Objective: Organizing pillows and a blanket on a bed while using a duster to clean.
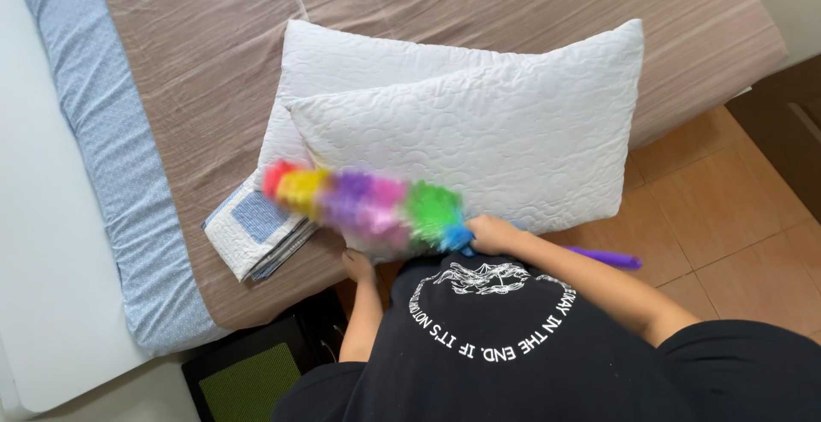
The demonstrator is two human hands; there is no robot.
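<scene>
Over the near edge of the bed [197,63], a rainbow duster [363,201] lies across the front of the top pillow [479,144], its fluffy head blurred. It looks feather-light, the head soft and yielding, the purple plastic handle [607,258] stiff and a bit slick; the sensible place to take it is where the head meets the handle, and that is where the right hand [492,234] has it, fingers clenched round the blue collar with the handle running back under the forearm. The left hand [357,264] rests at the bed's edge just below the duster's head, touching or nearly touching the lower pillow; its fingers are half hidden, so I cannot tell whether they grip anything. A folded quilt [252,230] lies beside the pillows, tiled floor [735,217] to the right.
</scene>
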